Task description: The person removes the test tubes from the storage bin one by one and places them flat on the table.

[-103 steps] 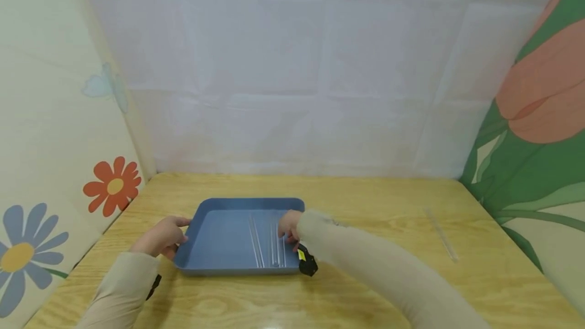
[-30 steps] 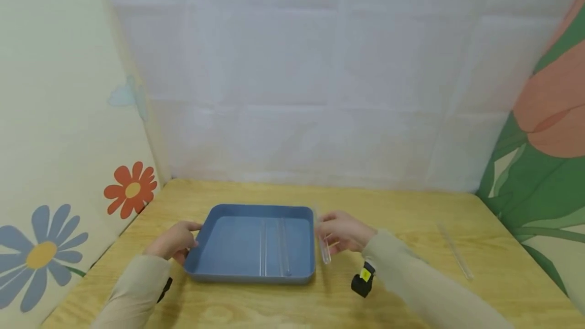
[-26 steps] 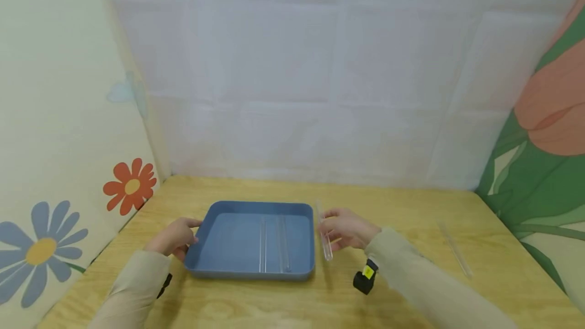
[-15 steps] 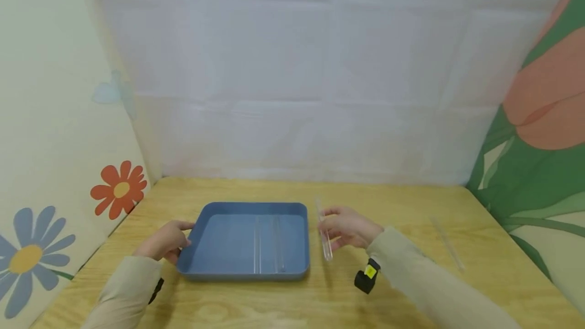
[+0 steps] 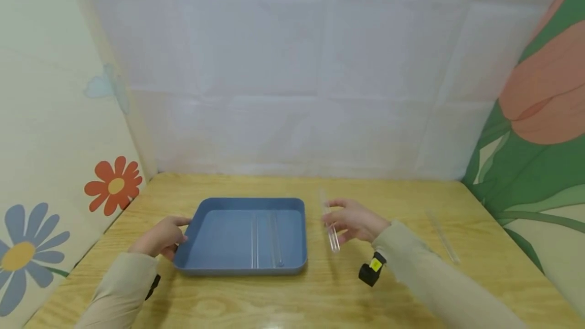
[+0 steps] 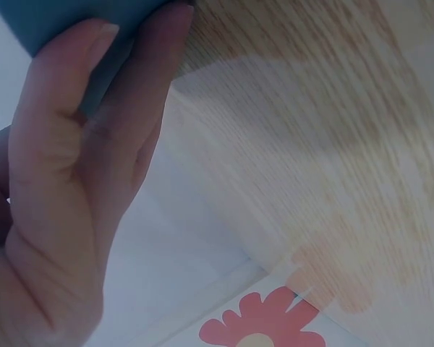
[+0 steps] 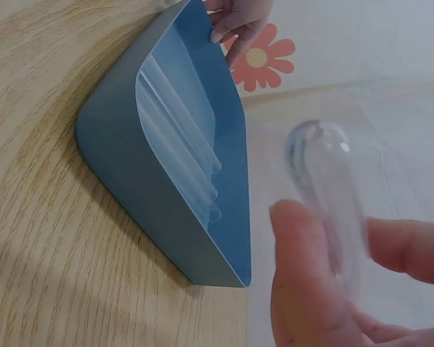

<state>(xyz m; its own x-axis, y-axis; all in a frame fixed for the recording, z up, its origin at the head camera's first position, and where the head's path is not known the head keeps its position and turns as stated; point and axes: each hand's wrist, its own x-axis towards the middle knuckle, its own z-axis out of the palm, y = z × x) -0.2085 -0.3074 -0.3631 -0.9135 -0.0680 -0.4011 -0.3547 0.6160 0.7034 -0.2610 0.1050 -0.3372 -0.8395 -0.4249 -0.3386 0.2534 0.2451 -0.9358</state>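
My left hand (image 5: 160, 237) holds the left side of a blue tray (image 5: 242, 271), thumb and fingers pinching its wall (image 6: 105, 76) in the left wrist view. Inside the tray, several clear test tubes (image 5: 255, 242) lie lengthwise in its right half; their rounded ends (image 7: 215, 194) show in the right wrist view. Just beyond the tray's right side, my right hand (image 5: 358, 220) grips a clear test tube (image 5: 334, 240) between thumb and fingers, raised above the table. Its rounded end (image 7: 325, 148) points out past the thumb in the right wrist view.
Another clear tube (image 5: 443, 237) lies aslant on the wooden table (image 5: 256, 303), to the right of my right hand. A white sheet (image 5: 292, 90) hangs behind the table, and flower-painted walls (image 5: 68, 131) stand at both sides.
My right hand was over the tubes in the tray; it has come out to the right with a tube and risen slightly. My left hand stays at the tray's left side.
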